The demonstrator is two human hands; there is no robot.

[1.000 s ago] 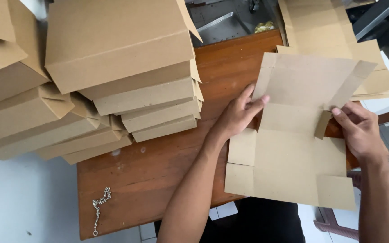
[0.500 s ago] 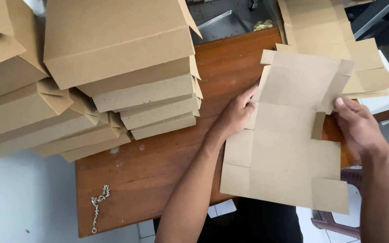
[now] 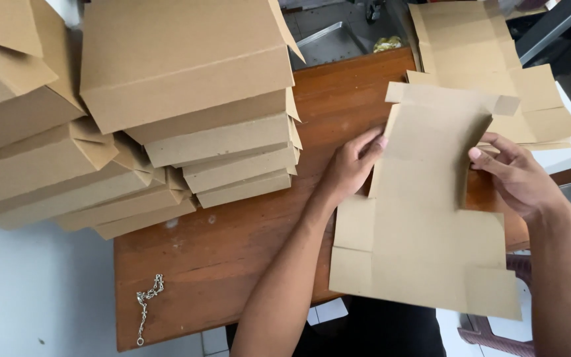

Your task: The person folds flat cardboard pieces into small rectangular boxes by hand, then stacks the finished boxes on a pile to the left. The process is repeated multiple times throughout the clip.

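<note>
A flat die-cut brown cardboard blank [image 3: 424, 218] lies on the wooden table [image 3: 232, 251] in front of me, its near end hanging over the table's edge. My left hand [image 3: 351, 165] presses the blank's left side panel inward and upward. My right hand [image 3: 520, 178] pushes up the right side panel, so both flaps stand raised along the far half of the blank. The far end flap with its small tabs sticks up behind the hands.
Two leaning stacks of folded cardboard boxes [image 3: 193, 106] fill the table's left and back. A pile of flat blanks [image 3: 490, 73] lies at the back right. A small metal chain [image 3: 147, 304] rests near the front left corner. A metal tray [image 3: 332, 39] sits beyond the table.
Both hands have folded the blank's side panels up from flat, and the far part of the blank now stands narrower and raised.
</note>
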